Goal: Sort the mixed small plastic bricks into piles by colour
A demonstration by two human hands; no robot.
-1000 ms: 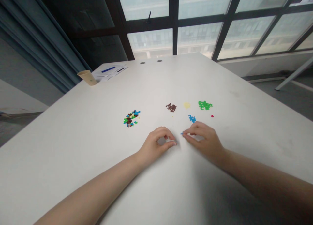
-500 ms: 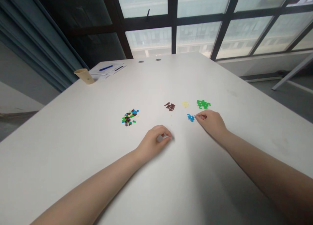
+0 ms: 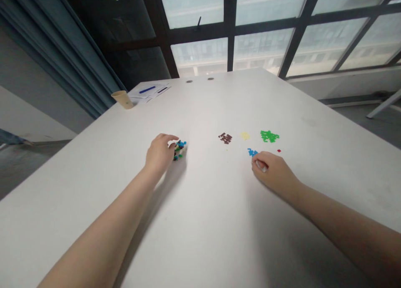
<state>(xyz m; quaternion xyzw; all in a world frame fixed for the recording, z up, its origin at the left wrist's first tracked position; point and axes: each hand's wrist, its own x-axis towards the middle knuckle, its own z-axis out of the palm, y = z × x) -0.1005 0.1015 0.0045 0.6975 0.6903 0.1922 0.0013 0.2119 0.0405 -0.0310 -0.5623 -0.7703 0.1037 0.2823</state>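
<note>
A mixed heap of small flat coloured pieces, blue, green and dark brown among them, lies on the white table, partly covered by my left hand. That hand reaches over the heap's left side, thumb and forefinger apart. My right hand rests just below a small cluster of blue pieces. Its fingers are curled into a pinch, and anything between the tips is hidden. Behind it lie sorted clusters of green pieces, pale yellow pieces and brown pieces. One red piece lies alone above my right hand.
A tan paper cup stands at the table's left edge. Beside it are papers with a blue pen on them. A tiny yellow piece lies below the brown cluster. Windows line the far side.
My left hand has gone left and away from me to the mixed heap, its fingers now apart. My right hand has drawn back slightly from the blue pieces. The red piece now shows.
</note>
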